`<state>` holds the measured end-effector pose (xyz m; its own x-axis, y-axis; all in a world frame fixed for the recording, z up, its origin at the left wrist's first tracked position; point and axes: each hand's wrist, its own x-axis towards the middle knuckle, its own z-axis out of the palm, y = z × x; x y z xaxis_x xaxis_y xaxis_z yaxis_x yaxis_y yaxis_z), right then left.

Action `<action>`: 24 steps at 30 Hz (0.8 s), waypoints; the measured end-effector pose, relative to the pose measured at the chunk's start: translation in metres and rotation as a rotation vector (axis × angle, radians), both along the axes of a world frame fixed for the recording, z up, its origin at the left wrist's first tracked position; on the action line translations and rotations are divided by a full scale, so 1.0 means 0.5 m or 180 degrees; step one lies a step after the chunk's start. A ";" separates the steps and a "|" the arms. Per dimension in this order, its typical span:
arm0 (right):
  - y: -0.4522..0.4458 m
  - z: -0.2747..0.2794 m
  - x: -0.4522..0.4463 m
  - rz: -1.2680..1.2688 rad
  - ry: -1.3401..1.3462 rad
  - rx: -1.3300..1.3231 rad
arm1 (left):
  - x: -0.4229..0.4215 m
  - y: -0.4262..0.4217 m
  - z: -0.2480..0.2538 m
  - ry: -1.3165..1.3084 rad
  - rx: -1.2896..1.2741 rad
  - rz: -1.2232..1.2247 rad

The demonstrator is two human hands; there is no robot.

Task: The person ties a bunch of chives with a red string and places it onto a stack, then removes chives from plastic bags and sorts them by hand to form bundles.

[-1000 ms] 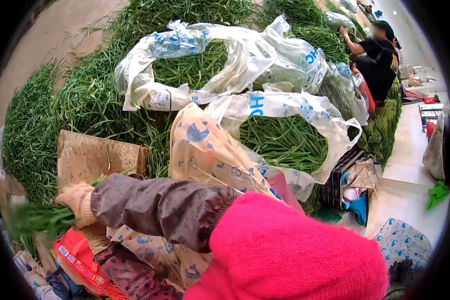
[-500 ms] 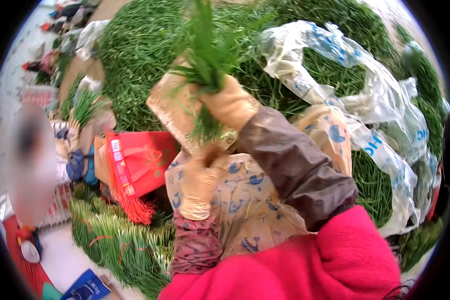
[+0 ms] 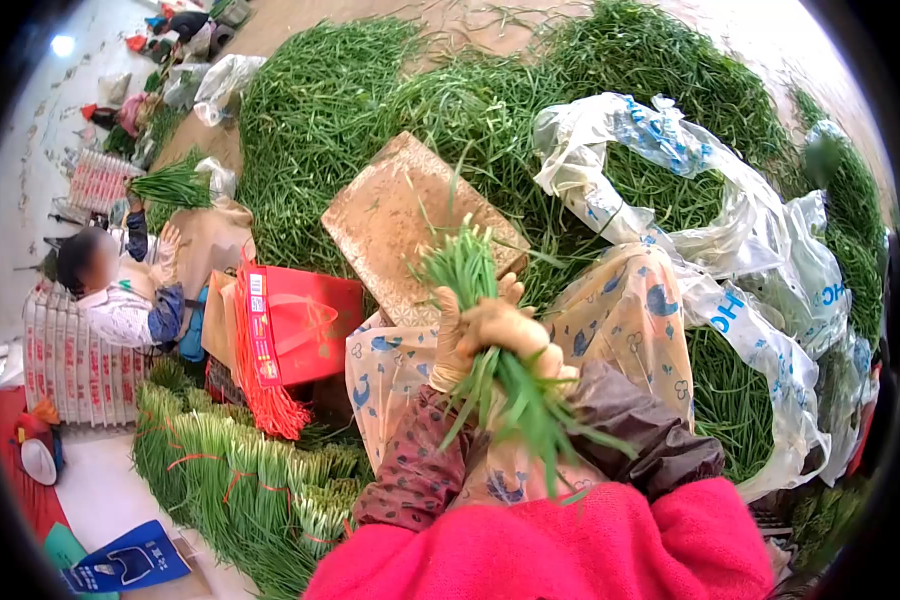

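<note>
A loose bunch of green chives [image 3: 465, 262] stands between my gloved hands in front of my lap, its pale cut ends up and its leaves hanging toward me. My right hand [image 3: 515, 330] is closed round the middle of the bunch. Cupped against it from the left is my left hand [image 3: 450, 345]; thumb and fingertips seem to show on either side of the stalks, partly covered by the right hand. Just beyond lies a worn, dirt-specked board [image 3: 400, 220]. A patterned plastic apron [image 3: 630, 310] covers my lap.
Loose chives [image 3: 320, 130] are heaped beyond the board. Crumpled clear plastic [image 3: 750, 215] lies at right. A red gift bag [image 3: 315, 320] stands left, above tied chive bundles [image 3: 240, 470]. Another person [image 3: 130, 300] sits at far left beside stacked trays [image 3: 80, 360].
The bunch has come down from over the board toward my lap and turned, leaves now hanging toward me. My left hand has moved up to join my right on it.
</note>
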<state>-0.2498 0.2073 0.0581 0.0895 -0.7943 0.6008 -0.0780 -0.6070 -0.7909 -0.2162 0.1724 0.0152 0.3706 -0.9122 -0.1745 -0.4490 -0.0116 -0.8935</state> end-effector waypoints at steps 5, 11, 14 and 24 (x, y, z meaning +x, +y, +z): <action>0.046 0.105 -0.036 0.0847 0.0429 0.0357 | 0.203 -0.027 0.130 0.8670 0.0868 0.5053; 0.039 0.069 -0.059 0.1011 -0.1534 0.3911 | 0.234 -0.037 0.186 0.8430 0.1031 0.2881; 0.034 0.009 0.016 0.1372 -0.3574 0.3274 | 0.241 -0.025 0.182 0.7739 0.1214 0.1960; -0.056 -0.136 -0.076 -0.1063 -0.4579 0.2906 | 0.324 0.075 0.210 0.6697 0.2667 0.2926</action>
